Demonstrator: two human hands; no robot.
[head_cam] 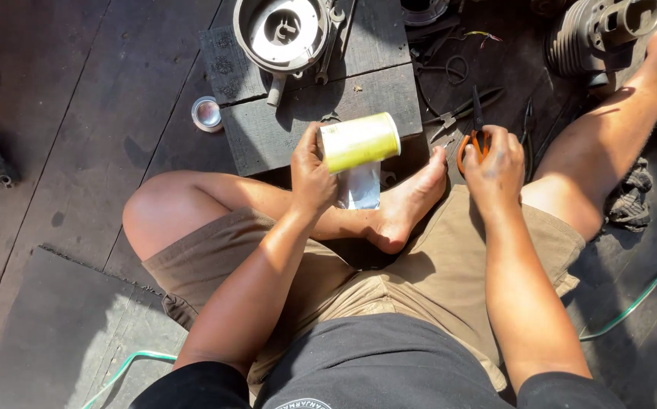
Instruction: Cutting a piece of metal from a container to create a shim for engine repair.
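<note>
My left hand (311, 176) grips a yellow-green can (360, 141) lying sideways, with a silvery sheet (360, 186) hanging below it over my crossed leg. Through the orange handles of a pair of scissors (477, 129) go the fingers of my right hand (493, 163); the dark blades point away from me toward the tools. I sit on a dark wooden floor with my bare foot (408, 204) just under the can.
A round metal engine cover (281, 32) and wrenches lie on a black mat (321, 121) ahead. A small round tin (207, 113) sits left of it. Pliers (461, 112), wires, a finned cylinder (597, 34) and a green hose (631, 303) lie to the right.
</note>
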